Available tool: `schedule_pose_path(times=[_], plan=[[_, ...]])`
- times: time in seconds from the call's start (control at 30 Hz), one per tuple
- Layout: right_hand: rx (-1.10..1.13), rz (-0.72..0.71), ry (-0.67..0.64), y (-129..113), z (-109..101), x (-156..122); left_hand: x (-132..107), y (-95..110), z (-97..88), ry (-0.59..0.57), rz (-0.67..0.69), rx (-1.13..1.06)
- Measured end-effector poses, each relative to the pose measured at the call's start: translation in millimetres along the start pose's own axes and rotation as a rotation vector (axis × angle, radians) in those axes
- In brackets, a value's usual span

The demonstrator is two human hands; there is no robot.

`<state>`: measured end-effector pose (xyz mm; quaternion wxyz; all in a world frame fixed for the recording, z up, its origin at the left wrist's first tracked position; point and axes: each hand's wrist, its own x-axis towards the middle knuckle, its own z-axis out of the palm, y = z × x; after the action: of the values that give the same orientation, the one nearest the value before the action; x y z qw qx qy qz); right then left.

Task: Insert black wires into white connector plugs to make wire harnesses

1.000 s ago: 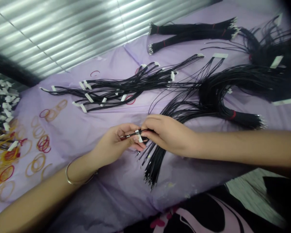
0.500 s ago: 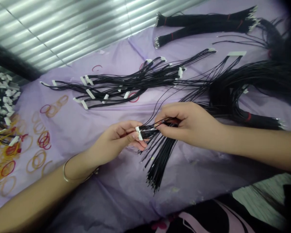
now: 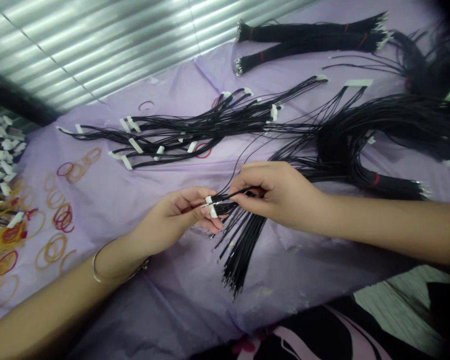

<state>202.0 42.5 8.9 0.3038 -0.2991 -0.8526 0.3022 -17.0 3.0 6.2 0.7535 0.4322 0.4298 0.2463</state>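
Between thumb and fingers, my left hand (image 3: 180, 212) pinches a small white connector (image 3: 211, 206) with several black wires running out of its right side. My right hand (image 3: 266, 192) is closed on a thin black wire (image 3: 225, 200), whose metal tip lies across the connector. I cannot tell whether that tip sits in a slot. Under the right hand a loose bundle of black wires (image 3: 243, 250) fans down over the cloth, with bare metal terminals at its ends. The right hand's inner fingers are partly hidden.
Black wires with white connectors (image 3: 195, 130) lie across the purple cloth (image 3: 180, 295). Tied wire bundles (image 3: 307, 42) rest at the back. At left are rubber bands (image 3: 63, 217) and a pile of white connectors (image 3: 2, 150). A corrugated metal surface (image 3: 108, 45) borders the cloth.
My right hand has moved slightly left, bringing the wire's metal tip from beside the connector to across it. My left hand keeps its pinch. The whole view has shifted a little.
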Motion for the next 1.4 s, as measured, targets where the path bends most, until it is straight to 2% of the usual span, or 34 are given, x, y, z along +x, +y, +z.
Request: schedule_pose_path(times=[0.17, 0.37, 0.53, 0.77, 0.93, 1.03, 1.13, 1.2, 1.4], plan=[[-0.047, -0.090, 0.017, 0.7, 4.9, -3.8, 0.8, 1.8, 0.7, -0.005, 0.011, 0.022], [-0.061, -0.150, -0.030, 3.4, 6.6, -5.6, 0.2, 1.4, 1.7, 0.044, -0.005, -0.010], [-0.065, -0.116, -0.040, 3.6, 7.0, -5.0, 0.2, 0.3, 0.8, 0.029, 0.000, 0.052], [-0.050, -0.147, -0.060, 4.2, 11.9, -2.6, 2.9, 2.1, 5.3, -0.033, 0.036, 0.055], [-0.072, -0.120, -0.054, 3.9, 17.8, -1.3, 2.2, 1.7, 5.1, 0.004, 0.014, 0.064], [-0.062, -0.143, -0.013, 1.3, 12.4, 1.1, 1.1, 1.4, 5.2, 0.023, -0.005, 0.046], [-0.074, -0.209, 0.101, -2.7, -1.6, 3.9, 0.2, 1.1, 5.7, 0.047, -0.004, 0.010], [-0.096, -0.190, 0.145, -4.8, -11.0, 4.9, -0.2, 0.7, 5.5, 0.049, -0.008, 0.006], [-0.111, -0.134, 0.045, -6.4, -17.6, 1.3, -1.0, 0.7, 2.8, 0.042, -0.011, 0.017]])
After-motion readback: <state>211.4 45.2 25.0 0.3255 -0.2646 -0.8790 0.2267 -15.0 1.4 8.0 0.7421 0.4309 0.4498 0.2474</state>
